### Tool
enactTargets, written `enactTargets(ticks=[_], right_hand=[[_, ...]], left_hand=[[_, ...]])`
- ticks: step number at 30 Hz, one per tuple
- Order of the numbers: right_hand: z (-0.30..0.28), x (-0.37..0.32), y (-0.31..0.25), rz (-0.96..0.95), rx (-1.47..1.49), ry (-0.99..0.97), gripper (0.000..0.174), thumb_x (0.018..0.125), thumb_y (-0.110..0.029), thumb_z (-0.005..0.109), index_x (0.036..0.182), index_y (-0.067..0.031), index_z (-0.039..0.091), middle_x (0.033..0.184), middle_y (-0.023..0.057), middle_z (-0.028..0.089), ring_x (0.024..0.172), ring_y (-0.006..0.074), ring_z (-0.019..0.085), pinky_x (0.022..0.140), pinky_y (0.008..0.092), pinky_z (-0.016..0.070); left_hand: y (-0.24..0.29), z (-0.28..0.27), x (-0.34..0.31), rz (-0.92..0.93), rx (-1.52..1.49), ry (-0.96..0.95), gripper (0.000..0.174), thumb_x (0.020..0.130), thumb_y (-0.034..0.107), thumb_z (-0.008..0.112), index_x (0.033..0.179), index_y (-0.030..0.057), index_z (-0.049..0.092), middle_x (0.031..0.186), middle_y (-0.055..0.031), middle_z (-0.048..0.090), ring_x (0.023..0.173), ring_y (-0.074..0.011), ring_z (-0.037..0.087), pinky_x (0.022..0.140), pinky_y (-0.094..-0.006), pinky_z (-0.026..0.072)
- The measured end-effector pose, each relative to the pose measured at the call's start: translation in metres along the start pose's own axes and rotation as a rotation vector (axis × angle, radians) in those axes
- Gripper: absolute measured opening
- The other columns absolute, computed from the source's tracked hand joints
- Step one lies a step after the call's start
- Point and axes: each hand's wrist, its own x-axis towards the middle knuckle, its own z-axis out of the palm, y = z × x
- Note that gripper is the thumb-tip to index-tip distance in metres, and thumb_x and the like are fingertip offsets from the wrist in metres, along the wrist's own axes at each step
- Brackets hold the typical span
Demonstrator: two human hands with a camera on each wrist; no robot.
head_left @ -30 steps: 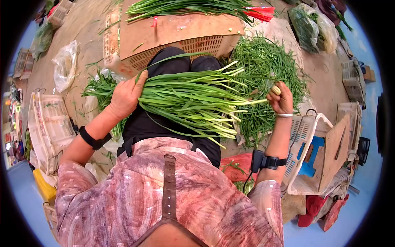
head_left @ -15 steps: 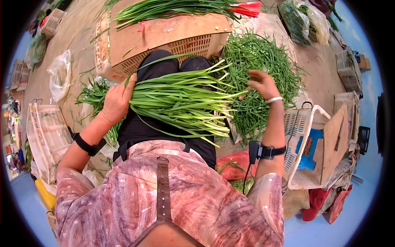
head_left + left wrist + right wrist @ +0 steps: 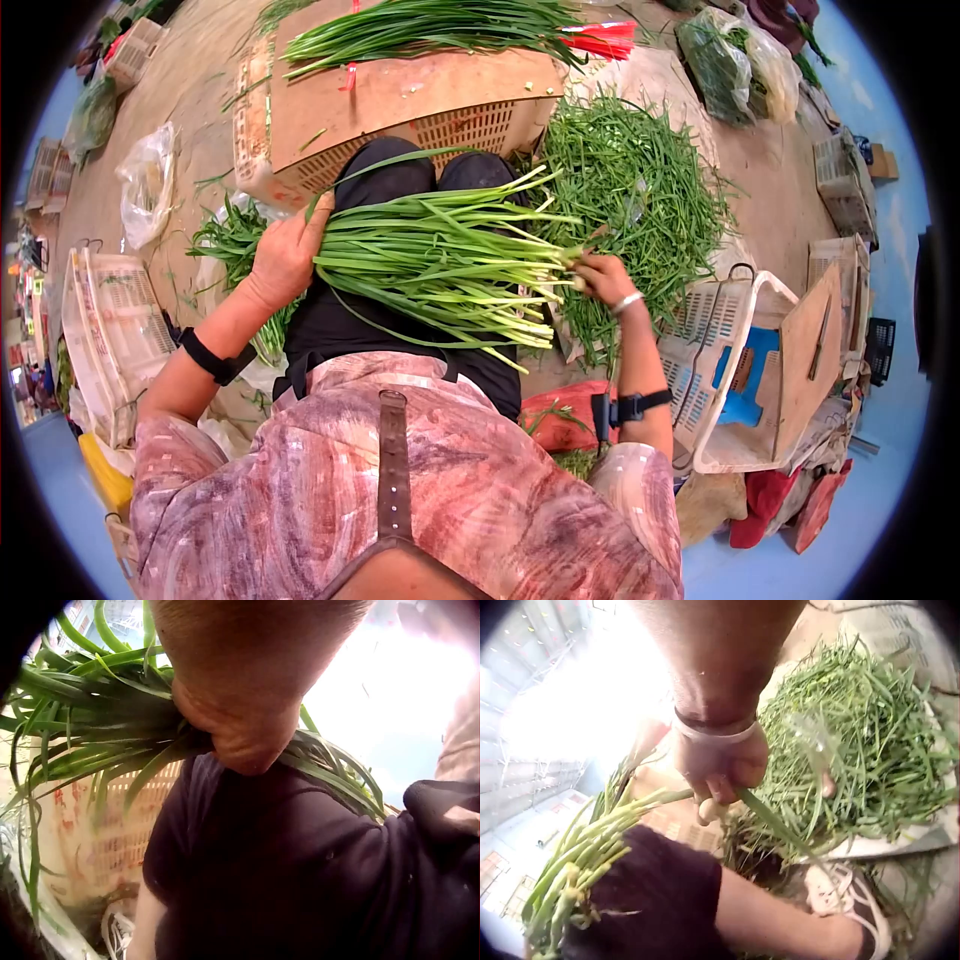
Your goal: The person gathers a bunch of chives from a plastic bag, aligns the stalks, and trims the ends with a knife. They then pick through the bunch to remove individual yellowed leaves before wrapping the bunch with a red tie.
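Observation:
A loose bunch of garlic chives (image 3: 430, 240) lies across the person's dark-clad lap, pale stem ends pointing right. The left hand (image 3: 285, 250) grips its leafy end, with the thumb on top; in the left wrist view leaves (image 3: 97, 727) spread out past that hand. At the pale stem ends is the right hand (image 3: 603, 280), its fingers curled. In the right wrist view those fingers (image 3: 718, 787) pinch a green chive leaf (image 3: 772, 817) that trails down beyond the hand. The stem ends (image 3: 577, 877) hang beside the knee there.
A heap of loose green trimmings (image 3: 640, 190) covers the floor at the right. Ahead, a board (image 3: 420, 90) on a crate bears another bunch of chives (image 3: 430, 30) and red ties (image 3: 600, 40). Plastic crates (image 3: 120, 330) stand at left, and an open crate (image 3: 700, 400) at right.
The right hand, away over the trimmings at first, has come back left to the stem ends, its fingers opening midway and now closed. The left hand keeps its grip on the bunch.

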Motion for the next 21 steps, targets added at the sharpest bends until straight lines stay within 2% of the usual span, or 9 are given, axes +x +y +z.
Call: enactTargets(ticks=[2, 3, 4, 5, 7, 11, 15, 17, 21], right_hand=[[-0.042, -0.013, 0.032, 0.188, -0.195, 0.064, 0.021, 0.083, -0.017, 0.058, 0.094, -0.0029, 0.068, 0.064, 0.0075, 0.061, 0.053, 0.0129, 0.056, 0.048, 0.0261, 0.0422], [-0.064, -0.011, 0.075, 0.225, -0.758, 0.125, 0.027, 0.080, -0.024, 0.062, 0.098, -0.0046, 0.067, 0.078, 0.0144, 0.065, 0.074, 0.0217, 0.065, 0.066, 0.0321, 0.0497], [-0.065, -0.018, 0.036, 0.679, -1.092, 0.088, 0.037, 0.076, -0.027, 0.065, 0.107, -0.0060, 0.063, 0.097, 0.0192, 0.063, 0.096, 0.0295, 0.061, 0.083, 0.0383, 0.0474], [-0.057, -0.027, -0.005, 0.701, -1.154, 0.280, 0.042, 0.076, -0.026, 0.064, 0.113, -0.0062, 0.058, 0.107, 0.0205, 0.059, 0.101, 0.0326, 0.057, 0.087, 0.0414, 0.0454], [-0.060, -0.014, -0.025, -0.037, -0.807, 0.509, 0.039, 0.078, -0.022, 0.064, 0.109, -0.0005, 0.058, 0.110, 0.0210, 0.057, 0.101, 0.0326, 0.057, 0.090, 0.0396, 0.0434], [0.004, 0.026, -0.139, -0.705, -0.541, 0.409, 0.047, 0.080, -0.029, 0.064, 0.116, 0.0006, 0.053, 0.121, 0.0199, 0.052, 0.114, 0.0335, 0.048, 0.096, 0.0369, 0.0382], [0.043, 0.067, -0.124, -0.609, -0.462, 0.013, 0.061, 0.085, -0.043, 0.053, 0.122, 0.0045, 0.045, 0.128, 0.0229, 0.045, 0.120, 0.0347, 0.043, 0.101, 0.0369, 0.0331], [0.048, 0.056, -0.108, -0.603, -0.522, -0.007, 0.075, 0.084, -0.051, 0.049, 0.129, 0.0077, 0.036, 0.131, 0.0287, 0.038, 0.125, 0.0374, 0.036, 0.103, 0.0374, 0.0293], [0.061, 0.009, -0.108, -0.416, -0.273, -0.180, 0.107, 0.067, -0.071, 0.056, 0.134, 0.0075, 0.027, 0.133, 0.0293, 0.036, 0.125, 0.0367, 0.036, 0.103, 0.0370, 0.0294]], left_hand=[[0.001, 0.000, 0.000, -0.013, -0.008, -0.012, 0.063, 0.070, 0.004, 0.052, 0.131, -0.0049, 0.036, 0.112, -0.0195, 0.054, 0.083, -0.0261, 0.058, 0.070, -0.0330, 0.0448], [0.001, -0.001, -0.001, -0.019, -0.014, -0.029, 0.063, 0.070, 0.004, 0.052, 0.131, -0.0048, 0.036, 0.112, -0.0193, 0.055, 0.082, -0.0259, 0.058, 0.070, -0.0328, 0.0448], [0.001, 0.000, -0.001, -0.022, -0.014, -0.029, 0.063, 0.070, 0.004, 0.052, 0.131, -0.0048, 0.036, 0.112, -0.0193, 0.055, 0.082, -0.0259, 0.058, 0.070, -0.0328, 0.0448], [0.000, 0.001, 0.000, -0.002, -0.017, 0.007, 0.063, 0.070, 0.005, 0.052, 0.131, -0.0049, 0.036, 0.112, -0.0191, 0.055, 0.081, -0.0256, 0.058, 0.069, -0.0327, 0.0446], [0.000, 0.001, 0.002, 0.010, -0.017, 0.038, 0.063, 0.070, 0.005, 0.052, 0.131, -0.0049, 0.036, 0.111, -0.0189, 0.055, 0.080, -0.0252, 0.058, 0.068, -0.0327, 0.0445], [0.001, -0.001, 0.005, 0.011, -0.004, 0.040, 0.062, 0.071, 0.005, 0.053, 0.130, -0.0048, 0.037, 0.110, -0.0186, 0.055, 0.077, -0.0239, 0.058, 0.066, -0.0321, 0.0439], [0.001, -0.004, 0.004, -0.001, 0.026, 0.075, 0.063, 0.070, 0.004, 0.052, 0.130, -0.0038, 0.038, 0.107, -0.0176, 0.056, 0.072, -0.0236, 0.057, 0.063, -0.0319, 0.0436], [0.000, -0.011, 0.003, -0.046, 0.120, -0.004, 0.064, 0.069, 0.003, 0.052, 0.130, -0.0023, 0.038, 0.096, -0.0147, 0.057, 0.068, -0.0240, 0.055, 0.061, -0.0323, 0.0435], [-0.012, -0.023, 0.026, -0.124, 0.021, -0.202, 0.078, 0.065, 0.002, 0.060, 0.136, 0.0046, 0.029, 0.083, -0.0133, 0.051, 0.071, -0.0312, 0.055, 0.060, -0.0397, 0.0449]])
